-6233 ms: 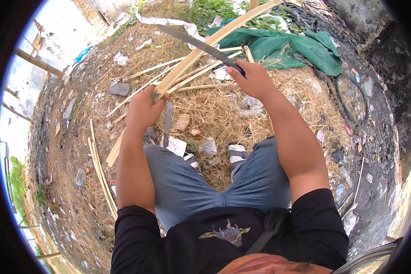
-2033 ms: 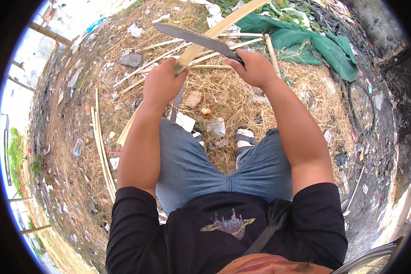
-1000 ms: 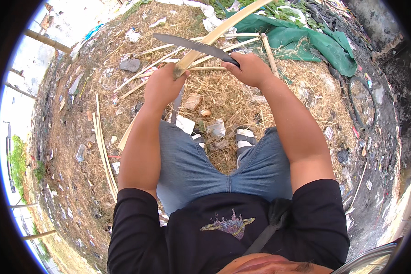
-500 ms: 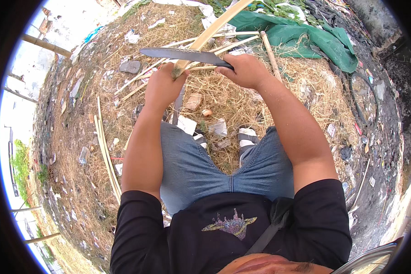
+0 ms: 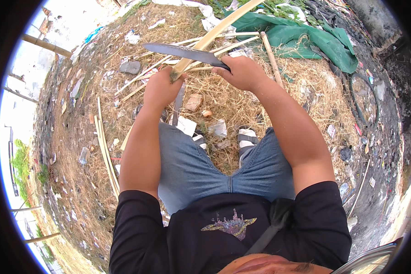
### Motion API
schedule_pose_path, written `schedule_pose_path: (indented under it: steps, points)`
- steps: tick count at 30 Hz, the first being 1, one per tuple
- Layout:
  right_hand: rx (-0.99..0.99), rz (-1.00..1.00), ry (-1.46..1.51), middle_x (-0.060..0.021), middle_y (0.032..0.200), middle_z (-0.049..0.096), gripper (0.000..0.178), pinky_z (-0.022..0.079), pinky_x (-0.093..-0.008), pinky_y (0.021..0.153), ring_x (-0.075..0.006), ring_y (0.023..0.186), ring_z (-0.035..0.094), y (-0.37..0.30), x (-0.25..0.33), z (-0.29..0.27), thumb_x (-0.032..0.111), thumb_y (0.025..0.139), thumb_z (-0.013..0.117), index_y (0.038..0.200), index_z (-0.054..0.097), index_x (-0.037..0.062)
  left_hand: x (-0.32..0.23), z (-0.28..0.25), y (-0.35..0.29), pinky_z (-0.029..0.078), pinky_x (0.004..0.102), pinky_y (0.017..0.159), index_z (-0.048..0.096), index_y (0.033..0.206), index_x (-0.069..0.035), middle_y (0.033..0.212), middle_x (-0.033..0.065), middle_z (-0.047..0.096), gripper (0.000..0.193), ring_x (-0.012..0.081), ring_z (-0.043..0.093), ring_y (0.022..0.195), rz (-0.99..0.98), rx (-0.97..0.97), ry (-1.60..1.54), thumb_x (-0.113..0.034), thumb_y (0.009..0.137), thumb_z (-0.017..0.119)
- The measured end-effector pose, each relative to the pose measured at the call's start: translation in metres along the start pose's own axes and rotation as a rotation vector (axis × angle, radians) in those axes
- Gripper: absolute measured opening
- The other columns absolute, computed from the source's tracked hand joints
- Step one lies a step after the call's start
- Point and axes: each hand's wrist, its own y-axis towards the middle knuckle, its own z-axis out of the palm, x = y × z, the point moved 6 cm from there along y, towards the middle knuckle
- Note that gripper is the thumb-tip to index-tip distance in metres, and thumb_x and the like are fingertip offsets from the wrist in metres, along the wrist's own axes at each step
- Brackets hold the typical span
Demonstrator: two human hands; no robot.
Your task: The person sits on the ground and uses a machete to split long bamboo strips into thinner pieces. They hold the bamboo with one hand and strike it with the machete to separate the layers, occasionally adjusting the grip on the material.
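1. Toward nine o'clock, shows pale sticks [image 5: 106, 153] on littered ground [image 5: 68, 150].
2. Near eleven o'clock, grips the lower end of a long wooden strip [image 5: 211, 38] in the curled left hand [image 5: 162, 89], slanting it up past twelve.
3. Just short of twelve, crosses that strip with a knife's [image 5: 169, 49] dark blade.
4. At one o'clock, clasps the knife's black handle [image 5: 221, 64] in the right hand [image 5: 244, 73].
5. Toward two o'clock, shows crumpled green sheeting [image 5: 301, 45].
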Motion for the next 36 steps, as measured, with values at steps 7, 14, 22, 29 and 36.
schedule_pose_path:
  steps: [7,14,22,29,36]
  points:
    - [0.047,0.207,0.040,-0.0188,0.086,0.071,0.047,0.053,-0.0515,0.076,-0.0395,0.086,0.070,-0.002,-0.042,-0.008,0.052,0.099,0.058,0.103,0.068,0.0063,-0.010,0.000,0.005,0.052,0.0511,0.071,0.067,0.097,0.001,0.079,0.0233,0.069,0.049,0.0427,0.068,0.078,-0.005,0.014,-0.016,-0.048,0.093,0.069]
    - [0.031,0.252,0.144,-0.0203,0.081,0.069,0.056,0.052,-0.0495,0.075,-0.0381,0.081,0.069,0.003,-0.065,-0.013,0.057,0.101,0.054,0.103,0.067,0.0026,-0.015,-0.010,-0.005,0.052,0.0505,0.070,0.066,0.095,0.001,0.078,0.0230,0.068,0.048,0.0415,0.068,0.075,-0.023,0.032,0.004,-0.047,0.093,0.069]
    - [0.049,0.048,-0.006,-0.0163,0.085,0.070,0.054,0.052,-0.0484,0.075,-0.0361,0.084,0.069,0.004,-0.032,-0.009,0.058,0.102,0.053,0.104,0.067,0.0059,-0.006,-0.013,-0.008,0.051,0.0501,0.067,0.067,0.098,0.000,0.076,0.0222,0.068,0.048,0.0412,0.068,0.074,-0.026,0.004,-0.051,-0.047,0.093,0.070]
    - [-0.066,0.342,0.187,-0.0167,0.082,0.068,0.058,0.050,-0.0458,0.073,-0.0340,0.078,0.066,-0.007,-0.081,-0.038,0.059,0.101,0.054,0.108,0.070,0.0039,-0.007,-0.009,-0.006,0.050,0.0505,0.065,0.064,0.094,0.000,0.074,0.0222,0.066,0.045,0.0414,0.067,0.073,-0.003,0.080,-0.005,-0.045,0.092,0.071]
    - [-0.127,0.128,0.146,-0.0100,0.067,0.060,0.054,0.048,-0.0411,0.063,-0.0246,0.064,0.058,-0.005,-0.061,-0.029,0.056,0.100,0.060,0.101,0.069,0.0030,-0.015,-0.018,-0.006,0.050,0.0508,0.064,0.065,0.095,-0.001,0.071,0.0217,0.065,0.043,0.0419,0.066,0.071,0.006,-0.004,-0.065,-0.044,0.092,0.072]
